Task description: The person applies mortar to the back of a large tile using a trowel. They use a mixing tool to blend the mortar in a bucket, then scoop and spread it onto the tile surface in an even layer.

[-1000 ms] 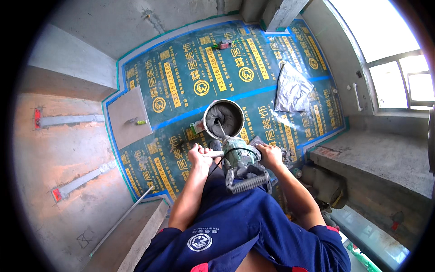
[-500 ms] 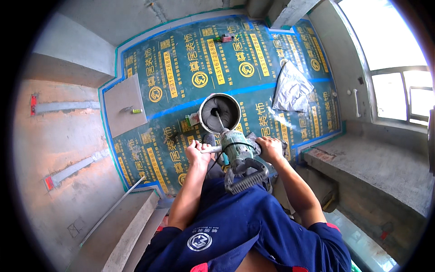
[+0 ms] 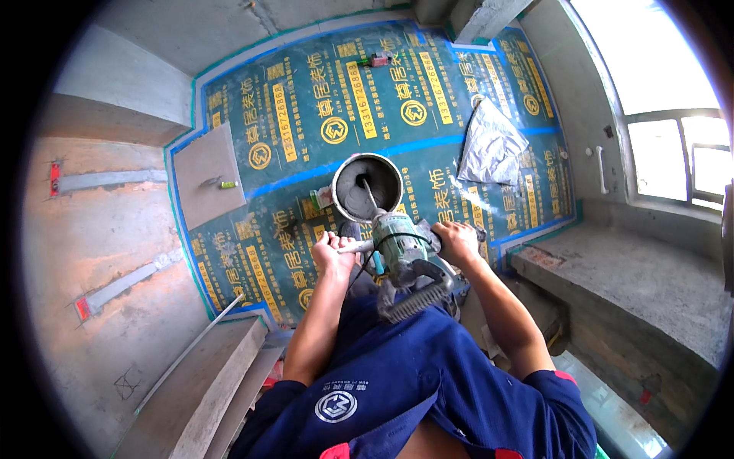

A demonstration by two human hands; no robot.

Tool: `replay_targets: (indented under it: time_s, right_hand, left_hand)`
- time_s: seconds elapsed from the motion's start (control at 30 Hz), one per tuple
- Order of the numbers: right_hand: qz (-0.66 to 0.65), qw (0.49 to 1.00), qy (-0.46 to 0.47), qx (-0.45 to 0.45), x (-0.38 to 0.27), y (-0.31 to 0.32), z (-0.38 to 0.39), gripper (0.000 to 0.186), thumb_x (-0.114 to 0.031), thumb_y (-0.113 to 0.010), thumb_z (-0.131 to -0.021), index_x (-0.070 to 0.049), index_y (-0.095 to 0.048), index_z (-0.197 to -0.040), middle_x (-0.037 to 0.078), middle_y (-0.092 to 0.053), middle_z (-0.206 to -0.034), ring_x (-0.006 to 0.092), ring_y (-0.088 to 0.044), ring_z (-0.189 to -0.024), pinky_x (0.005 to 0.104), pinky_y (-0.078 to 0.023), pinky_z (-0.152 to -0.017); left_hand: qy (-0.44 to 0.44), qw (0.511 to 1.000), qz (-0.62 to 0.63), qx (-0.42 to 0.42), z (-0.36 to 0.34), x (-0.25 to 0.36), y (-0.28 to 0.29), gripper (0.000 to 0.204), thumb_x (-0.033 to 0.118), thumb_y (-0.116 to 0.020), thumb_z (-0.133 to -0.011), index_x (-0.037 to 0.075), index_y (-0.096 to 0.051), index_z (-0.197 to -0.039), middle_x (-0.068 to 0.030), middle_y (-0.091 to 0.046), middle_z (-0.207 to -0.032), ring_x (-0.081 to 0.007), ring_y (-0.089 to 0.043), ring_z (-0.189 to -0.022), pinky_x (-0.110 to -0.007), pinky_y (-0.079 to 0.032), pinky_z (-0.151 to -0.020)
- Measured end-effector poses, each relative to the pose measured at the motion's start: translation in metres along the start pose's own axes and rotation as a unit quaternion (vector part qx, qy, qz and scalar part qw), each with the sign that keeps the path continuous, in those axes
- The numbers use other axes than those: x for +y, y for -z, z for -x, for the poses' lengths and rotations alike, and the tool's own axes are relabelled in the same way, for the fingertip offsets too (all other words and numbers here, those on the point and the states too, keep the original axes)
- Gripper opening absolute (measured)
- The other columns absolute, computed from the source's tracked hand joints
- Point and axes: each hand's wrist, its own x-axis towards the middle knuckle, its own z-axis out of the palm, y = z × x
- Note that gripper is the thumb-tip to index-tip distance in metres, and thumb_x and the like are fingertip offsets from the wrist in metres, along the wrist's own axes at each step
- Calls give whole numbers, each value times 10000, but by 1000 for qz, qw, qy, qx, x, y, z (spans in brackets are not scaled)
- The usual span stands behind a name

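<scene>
A green power mixer (image 3: 398, 239) with a black cord and a ribbed rear handle is held in front of my body. My left hand (image 3: 333, 252) is closed round its pale side handle (image 3: 356, 247). On the other side, my right hand (image 3: 458, 242) wraps round a dark grip, partly hidden by the fingers. The mixer's shaft (image 3: 369, 193) slants down into grey mortar (image 3: 356, 200) in a round bucket (image 3: 341, 170), and its lower end is sunk out of sight. A small green and white packet (image 3: 322, 199) lies against the bucket's left side.
Printed green sheeting (image 3: 306, 168) with blue tape covers the floor. A silvery plastic bag (image 3: 493, 145) lies right of the bucket, a grey tile (image 3: 206, 172) with a trowel-like tool on it at the left. Farther off is a small red tool (image 3: 378, 60). A concrete ledge (image 3: 612, 283) runs along the right.
The mixer and its shaft have shifted very slightly within the bucket, and the mortar's surface swirl looks different. Both hands keep their hold. The whole view has moved a little.
</scene>
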Motion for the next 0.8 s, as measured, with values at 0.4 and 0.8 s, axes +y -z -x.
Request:
replay_targets:
  time_s: [0.4,0.8]
  right_hand:
    - [-4,999,-33,1,2,-1,5,191,-227,-622,-723,-148,-615,-897,64,-608,-786,260,-628,-792,392,-471,-720]
    - [-10,997,-71,-3,5,-10,22,184,-199,-626,-698,-134,-622,-871,73,-601,-790,276,-626,-809,412,-467,-747]
  left_hand:
    - [-4,1000,-24,-10,-6,-8,-5,329,231,-343,-970,124,-391,-663,23,-262,-492,-146,-262,-457,-337,-324,-581]
    - [25,999,-38,-8,-14,-14,-5,342,236,-348,-968,126,-379,-646,25,-249,-497,-143,-255,-463,-329,-313,-571]
